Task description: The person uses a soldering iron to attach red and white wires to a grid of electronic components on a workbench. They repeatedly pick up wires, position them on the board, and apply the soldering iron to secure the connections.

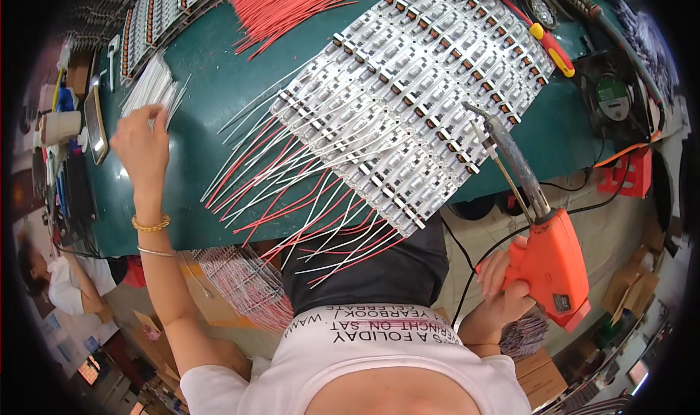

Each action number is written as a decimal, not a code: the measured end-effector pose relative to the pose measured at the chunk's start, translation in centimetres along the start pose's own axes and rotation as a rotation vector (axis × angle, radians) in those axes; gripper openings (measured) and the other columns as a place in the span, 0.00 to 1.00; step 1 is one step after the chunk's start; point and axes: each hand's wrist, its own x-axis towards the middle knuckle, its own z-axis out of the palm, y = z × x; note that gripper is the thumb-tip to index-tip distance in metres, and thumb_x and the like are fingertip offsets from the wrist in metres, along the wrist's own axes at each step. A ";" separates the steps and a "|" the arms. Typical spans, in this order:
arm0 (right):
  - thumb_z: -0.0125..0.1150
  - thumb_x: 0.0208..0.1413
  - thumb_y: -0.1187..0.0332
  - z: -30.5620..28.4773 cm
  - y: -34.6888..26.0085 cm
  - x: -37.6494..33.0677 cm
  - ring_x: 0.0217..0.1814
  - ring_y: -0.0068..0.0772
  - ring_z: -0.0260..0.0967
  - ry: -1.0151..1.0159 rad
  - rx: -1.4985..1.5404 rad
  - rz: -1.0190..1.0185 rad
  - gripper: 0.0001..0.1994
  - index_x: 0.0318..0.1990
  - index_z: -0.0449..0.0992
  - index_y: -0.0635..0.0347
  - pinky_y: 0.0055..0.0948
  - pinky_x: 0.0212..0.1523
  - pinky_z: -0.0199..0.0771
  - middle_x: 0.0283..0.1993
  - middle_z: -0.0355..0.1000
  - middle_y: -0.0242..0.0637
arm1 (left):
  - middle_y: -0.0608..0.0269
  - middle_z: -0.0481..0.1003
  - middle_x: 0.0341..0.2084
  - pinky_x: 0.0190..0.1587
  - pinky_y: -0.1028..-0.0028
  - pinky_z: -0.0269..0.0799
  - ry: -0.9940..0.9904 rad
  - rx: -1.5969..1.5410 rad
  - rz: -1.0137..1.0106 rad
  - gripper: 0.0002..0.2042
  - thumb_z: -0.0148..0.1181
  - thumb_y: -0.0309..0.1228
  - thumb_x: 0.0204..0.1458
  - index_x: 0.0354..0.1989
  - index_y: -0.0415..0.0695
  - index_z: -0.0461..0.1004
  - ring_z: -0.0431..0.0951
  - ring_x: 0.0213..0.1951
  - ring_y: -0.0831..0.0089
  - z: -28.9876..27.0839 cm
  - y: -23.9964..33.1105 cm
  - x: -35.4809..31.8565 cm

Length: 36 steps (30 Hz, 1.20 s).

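My right hand grips the handle of an orange soldering gun. The gun's dark metal barrel and thin feed tube point up and left, with the tip over a panel of small white circuit boards. Red and white wires fan out from the panel's near left edge, some past the table edge. At the left, my left hand is at the near end of a bundle of white wires. Its fingers are curled together; whether a wire is between them cannot be made out.
Red wires lie in a pile at the back of the green table. More board panels stand at the far left, by a phone. Pliers with red-yellow handles and a black fan are at the right. A black cable trails there.
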 end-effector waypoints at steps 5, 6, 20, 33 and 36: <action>0.54 0.61 0.45 0.3 -0.2 0.1 0.11 0.20 0.54 -0.014 0.014 0.001 0.36 0.59 0.60 0.75 0.22 0.17 0.61 0.13 0.58 0.26 | 0.60 0.77 0.29 0.40 0.64 0.64 -0.070 -0.175 0.016 0.04 0.60 0.29 0.54 0.35 0.43 0.75 0.76 0.33 0.64 1.4 -0.5 -0.3; 0.54 0.61 0.45 0.4 -0.2 0.0 0.11 0.20 0.54 -0.021 0.022 -0.004 0.36 0.59 0.60 0.75 0.22 0.17 0.61 0.13 0.58 0.26 | 0.60 0.77 0.29 0.40 0.64 0.64 -0.064 -0.163 0.032 0.05 0.60 0.29 0.54 0.35 0.42 0.75 0.76 0.32 0.63 1.6 -0.5 -0.3; 0.54 0.61 0.46 -0.1 0.3 -0.8 0.11 0.19 0.53 0.011 0.073 0.017 0.36 0.60 0.59 0.76 0.21 0.16 0.61 0.14 0.58 0.26 | 0.52 0.73 0.31 0.40 0.64 0.69 -0.016 -0.357 0.033 0.05 0.56 0.22 0.55 0.38 0.35 0.72 0.74 0.35 0.58 1.1 -0.4 -1.1; 0.54 0.60 0.43 -0.4 -0.1 -1.6 0.11 0.21 0.54 0.028 0.068 -0.004 0.37 0.60 0.60 0.73 0.23 0.16 0.62 0.13 0.59 0.27 | 0.67 0.73 0.23 0.33 0.80 0.66 -0.186 -1.307 -0.228 0.03 0.62 0.21 0.53 0.30 0.36 0.75 0.69 0.27 0.82 -9.5 17.3 -1.7; 0.54 0.59 0.41 -0.8 -0.7 -2.3 0.12 0.22 0.55 -0.030 0.071 0.031 0.38 0.60 0.59 0.72 0.24 0.17 0.62 0.14 0.60 0.27 | 0.64 0.70 0.21 0.37 0.73 0.63 -0.212 -1.229 -0.138 0.04 0.64 0.22 0.50 0.27 0.40 0.73 0.70 0.25 0.70 -10.2 21.9 -2.8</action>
